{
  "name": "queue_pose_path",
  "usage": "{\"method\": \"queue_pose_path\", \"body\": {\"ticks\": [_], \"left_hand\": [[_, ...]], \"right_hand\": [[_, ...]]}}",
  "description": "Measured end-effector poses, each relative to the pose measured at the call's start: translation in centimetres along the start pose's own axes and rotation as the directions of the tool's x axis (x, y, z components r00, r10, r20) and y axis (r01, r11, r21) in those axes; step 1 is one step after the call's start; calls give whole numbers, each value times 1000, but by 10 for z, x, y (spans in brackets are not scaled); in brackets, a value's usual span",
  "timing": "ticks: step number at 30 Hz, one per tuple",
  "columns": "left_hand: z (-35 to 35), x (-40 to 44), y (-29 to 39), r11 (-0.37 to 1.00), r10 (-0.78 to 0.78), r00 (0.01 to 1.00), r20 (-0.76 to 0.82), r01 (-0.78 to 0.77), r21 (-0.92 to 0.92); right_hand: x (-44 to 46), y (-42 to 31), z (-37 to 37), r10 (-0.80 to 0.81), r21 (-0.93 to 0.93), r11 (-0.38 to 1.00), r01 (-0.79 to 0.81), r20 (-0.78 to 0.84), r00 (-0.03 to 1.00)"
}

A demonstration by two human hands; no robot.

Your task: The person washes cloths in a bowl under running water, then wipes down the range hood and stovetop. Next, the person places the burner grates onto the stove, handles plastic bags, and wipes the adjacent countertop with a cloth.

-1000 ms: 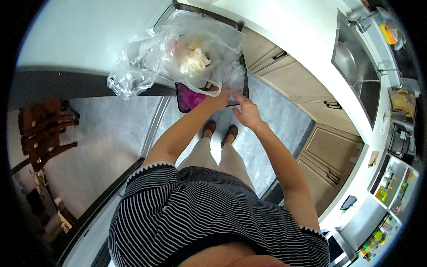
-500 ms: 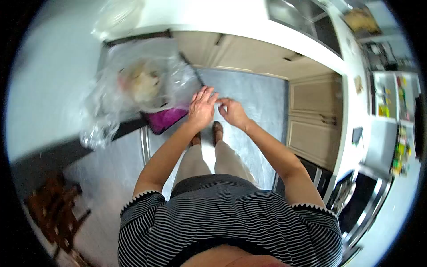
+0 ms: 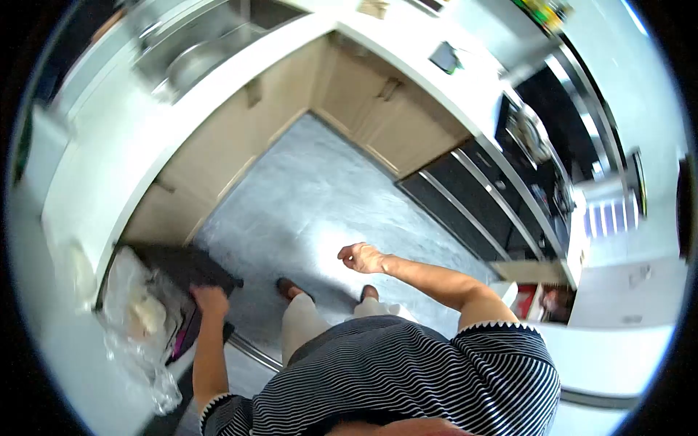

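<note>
My left hand (image 3: 209, 298) is blurred at the lower left, next to a dark panel (image 3: 163, 260) and a clear plastic bag (image 3: 120, 291). Its fingers are smeared, so whether it touches or holds anything is unclear. Pale scraps (image 3: 149, 314) show inside the bag, and a bit of purple material (image 3: 179, 343) lies under it. Over the grey floor, away from any surface, my right hand (image 3: 361, 257) hangs with its fingers curled in and nothing visible in them.
A white counter (image 3: 109, 156) with a sink (image 3: 156, 69) runs along the left and back, above beige cabinets (image 3: 240, 142). Black drawers (image 3: 465, 203) and a stove top (image 3: 523, 134) stand on the right. A white appliance (image 3: 611, 356) is at the lower right.
The view has swung to the right, bringing the stove side closer. My hands, close together before, are now apart: the left by the bag, the right over the floor.
</note>
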State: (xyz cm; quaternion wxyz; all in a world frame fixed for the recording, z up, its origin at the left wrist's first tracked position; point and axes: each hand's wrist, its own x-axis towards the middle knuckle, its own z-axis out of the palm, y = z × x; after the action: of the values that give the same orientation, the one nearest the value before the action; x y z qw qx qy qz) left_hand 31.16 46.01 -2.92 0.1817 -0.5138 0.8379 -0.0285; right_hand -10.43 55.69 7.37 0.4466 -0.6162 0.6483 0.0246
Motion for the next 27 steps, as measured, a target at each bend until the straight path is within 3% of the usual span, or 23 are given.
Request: {"method": "queue_pose_path", "body": {"ticks": [2,3,4,5,8,10,12,14,16,19,23,27], "left_hand": [[5,-6,-8,995,-16,905,425,-26,93],[-22,-7,-2,991,-55,848,528,-20,135],[-12,-7,1,983,-88,856,509,-8,183],[48,18,2,981,-96,869,485,0,196],[44,60,82,987,-90,914,397,29,157],[10,93,172,997,-26,910,413,-5,73],[-18,136,271,988,128,862,490,-155,15],[-20,173,366,940,336,838,430,-324,-103],[-18,205,461,817,572,743,347,-553,-163],[-86,206,567,631,772,587,243,-754,-184],[-170,200,697,454,891,440,113,-876,-165],[-260,187,810,252,957,283,-66,-922,-293]], "right_hand": [[-13,48,18,-69,3,998,70,-94,993],[-26,64,24,-32,171,983,65,-186,982],[-45,83,28,3,169,985,32,-207,978],[-29,105,49,59,142,989,-27,-225,972],[-100,165,39,231,235,958,-162,-302,925],[-140,226,57,291,245,947,-209,-378,879],[-181,279,72,467,372,870,-323,-411,783],[-220,316,92,625,501,766,-403,-430,652],[-252,348,112,738,670,639,-377,-398,544],[-301,372,132,882,917,362,-165,-280,379],[-362,426,136,938,975,214,61,-223,264],[-419,498,120,954,961,203,188,-237,184]]}}
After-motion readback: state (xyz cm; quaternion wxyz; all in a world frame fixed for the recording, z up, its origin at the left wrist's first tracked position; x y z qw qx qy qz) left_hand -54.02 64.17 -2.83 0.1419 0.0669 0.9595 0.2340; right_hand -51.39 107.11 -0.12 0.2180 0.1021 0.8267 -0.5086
